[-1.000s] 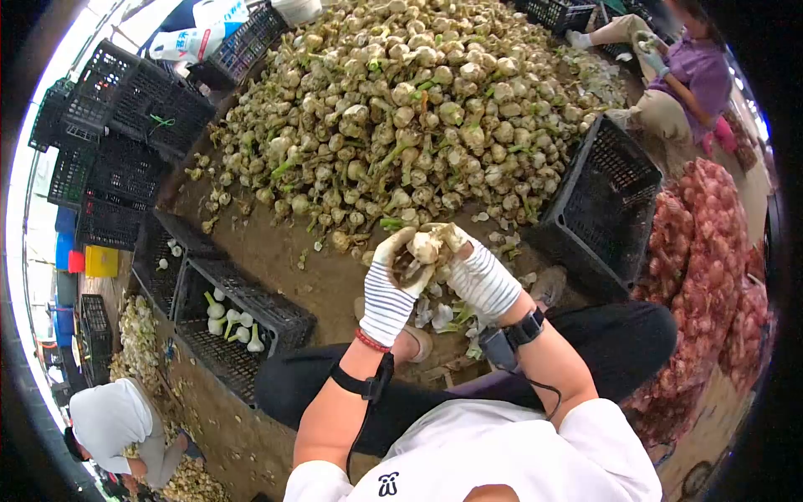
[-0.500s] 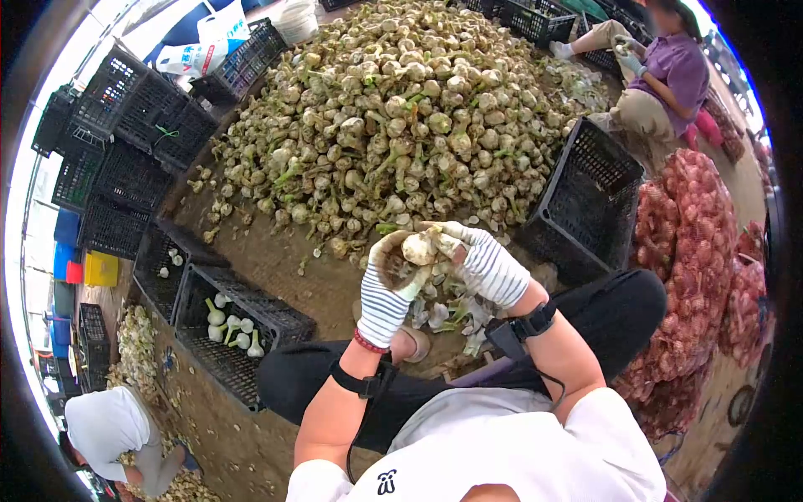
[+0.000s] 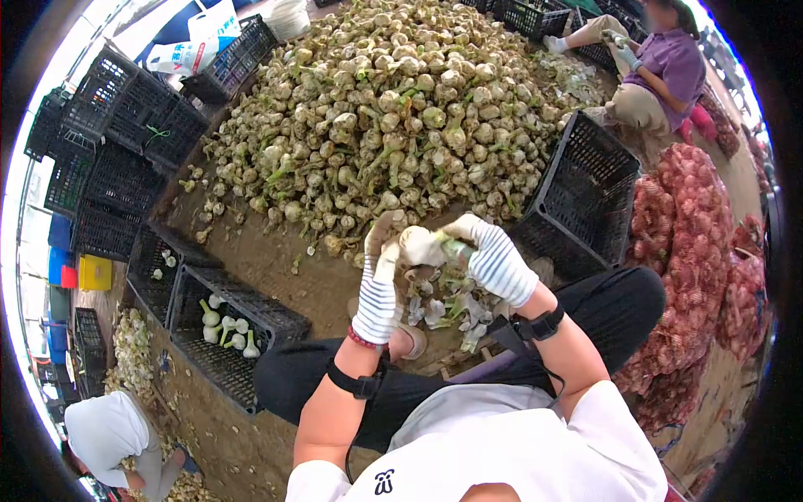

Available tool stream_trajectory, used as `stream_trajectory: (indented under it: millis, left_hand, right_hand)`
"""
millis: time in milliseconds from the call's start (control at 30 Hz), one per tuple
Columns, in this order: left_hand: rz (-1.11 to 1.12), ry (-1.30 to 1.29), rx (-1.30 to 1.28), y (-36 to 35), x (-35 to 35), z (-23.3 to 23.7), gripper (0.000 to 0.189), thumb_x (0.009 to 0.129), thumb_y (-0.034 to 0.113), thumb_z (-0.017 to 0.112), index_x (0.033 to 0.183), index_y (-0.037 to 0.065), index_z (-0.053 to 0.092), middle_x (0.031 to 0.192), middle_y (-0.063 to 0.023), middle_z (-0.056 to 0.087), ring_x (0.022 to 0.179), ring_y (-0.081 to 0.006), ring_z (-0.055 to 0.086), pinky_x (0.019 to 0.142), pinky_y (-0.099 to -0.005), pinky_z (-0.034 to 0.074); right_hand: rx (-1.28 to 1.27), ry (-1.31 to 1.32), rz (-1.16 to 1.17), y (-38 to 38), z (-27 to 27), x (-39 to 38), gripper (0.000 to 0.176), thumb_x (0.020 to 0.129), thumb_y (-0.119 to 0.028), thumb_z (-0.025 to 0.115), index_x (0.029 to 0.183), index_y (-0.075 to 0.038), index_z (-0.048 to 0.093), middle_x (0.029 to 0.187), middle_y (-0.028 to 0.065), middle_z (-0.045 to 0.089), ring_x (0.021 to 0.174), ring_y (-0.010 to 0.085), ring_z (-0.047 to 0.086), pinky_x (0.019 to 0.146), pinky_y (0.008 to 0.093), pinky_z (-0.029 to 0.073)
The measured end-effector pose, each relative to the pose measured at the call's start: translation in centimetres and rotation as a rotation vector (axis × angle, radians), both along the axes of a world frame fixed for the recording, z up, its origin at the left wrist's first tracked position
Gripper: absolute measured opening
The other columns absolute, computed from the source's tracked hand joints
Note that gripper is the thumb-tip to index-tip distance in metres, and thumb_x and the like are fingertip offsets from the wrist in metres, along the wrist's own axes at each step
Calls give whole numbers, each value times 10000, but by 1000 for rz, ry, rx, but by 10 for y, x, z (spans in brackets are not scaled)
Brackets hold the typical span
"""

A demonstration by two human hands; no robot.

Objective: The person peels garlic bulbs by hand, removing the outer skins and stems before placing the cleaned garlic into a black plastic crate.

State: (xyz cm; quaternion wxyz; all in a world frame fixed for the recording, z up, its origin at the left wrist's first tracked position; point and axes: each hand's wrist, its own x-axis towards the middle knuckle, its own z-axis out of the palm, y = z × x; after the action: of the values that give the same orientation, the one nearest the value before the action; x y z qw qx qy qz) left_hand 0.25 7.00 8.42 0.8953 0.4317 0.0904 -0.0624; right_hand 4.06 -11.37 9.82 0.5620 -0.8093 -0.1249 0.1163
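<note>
Between my two gloved hands is a garlic bulb (image 3: pixel 420 245), its pale round head toward the left and its stem end toward the right. My left hand (image 3: pixel 378 280), in a striped white glove with dirty fingertips, is closed around the head. My right hand (image 3: pixel 495 258), gloved alike, pinches the greenish stem and the loose skin at the other end. Beneath the hands lies a litter of peeled garlic skins (image 3: pixel 456 311) on the ground. Straight ahead rises a large heap of unpeeled garlic (image 3: pixel 393 117).
At left, a black crate (image 3: pixel 219 356) contains several cleaned white bulbs. Another black crate (image 3: pixel 585 197) stands right of the heap, beside red mesh sacks (image 3: pixel 690 251). Stacked crates (image 3: pixel 138 109) line the far left. One person (image 3: pixel 661 75) sits upper right; another (image 3: pixel 109 435) bends lower left.
My right hand has drawn slightly rightward, pulling stem and skin out from the bulb. More of the bulb's pale surface shows. My left hand has shifted slightly and stays around the head.
</note>
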Motion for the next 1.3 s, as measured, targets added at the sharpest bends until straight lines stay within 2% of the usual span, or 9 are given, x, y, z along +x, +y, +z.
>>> stream_trajectory:
  millis: [133, 167, 267, 400, 533, 700, 867, 1067, 1300]
  left_hand:
    - [47, -117, 323, 2, 16, -36, 334, 997, 222, 534, 1292, 76, 483, 1119, -103, 622, 997, -200, 611, 863, -315, 517]
    - [210, -289, 683, 1, 21, -45, 255, 967, 168, 590, 1195, 63, 542, 1023, -89, 628, 933, -177, 601, 840, -290, 509]
    - [135, -334, 1017, 3, 12, -41, 180, 893, 92, 684, 1057, 43, 625, 969, -51, 616, 872, -134, 590, 775, -284, 503]
    - [34, -350, 933, -1, 5, -36, 148, 872, 91, 711, 1001, 36, 665, 925, -22, 630, 830, -110, 593, 738, -261, 491]
    - [78, -219, 699, 16, 8, -34, 98, 898, 65, 680, 986, 24, 687, 895, -22, 681, 814, -90, 607, 760, -250, 501]
    - [-1, -110, 522, 12, 6, -25, 107, 887, 59, 694, 989, 26, 685, 925, -27, 687, 831, -90, 619, 773, -252, 509]
    - [138, -279, 873, -1, -3, -22, 148, 836, 45, 734, 971, 31, 674, 923, -45, 671, 822, -114, 622, 745, -266, 518]
    - [165, -517, 1116, -1, -7, -19, 196, 775, 6, 733, 956, 56, 676, 972, -115, 657, 851, -250, 649, 756, -319, 524]
    - [151, -607, 1125, 9, -14, -18, 222, 779, -16, 727, 978, 63, 671, 988, -104, 653, 870, -225, 650, 760, -304, 526]
  right_hand:
    - [257, 312, 200, -10, -3, -18, 324, 826, 41, 570, 1140, 14, 645, 894, -18, 630, 751, 60, 536, 682, 237, 476]
    - [258, 311, 196, -10, -7, -19, 324, 826, 41, 570, 1140, 14, 645, 894, -18, 630, 751, 60, 536, 682, 237, 476]
    - [346, 455, -110, -11, -9, -24, 308, 837, 15, 571, 1138, 40, 632, 880, -12, 630, 765, 74, 541, 700, 251, 476]
    - [113, 30, -21, -2, -23, -38, 267, 819, 3, 570, 1067, -6, 666, 842, 88, 652, 787, 161, 584, 749, 290, 480]
    - [175, 397, -178, -33, -28, -20, 257, 838, 7, 545, 1069, 7, 658, 855, 75, 664, 771, 152, 576, 726, 293, 489]
    - [-526, -232, -72, -61, -102, -17, 348, 884, -125, 595, 1206, 7, 591, 1051, 220, 644, 936, 357, 625, 831, 398, 501]
    - [-342, -262, -86, 4, -2, -25, 279, 857, -171, 638, 1096, -28, 628, 980, 197, 631, 921, 370, 612, 816, 412, 500]
    - [-486, -413, -84, 19, -7, -23, 135, 807, -108, 608, 929, -55, 627, 871, 152, 624, 854, 351, 616, 760, 425, 504]
    - [-515, -525, -137, 22, -16, -18, 112, 794, -86, 613, 900, -53, 630, 853, 159, 613, 828, 345, 608, 746, 412, 506]
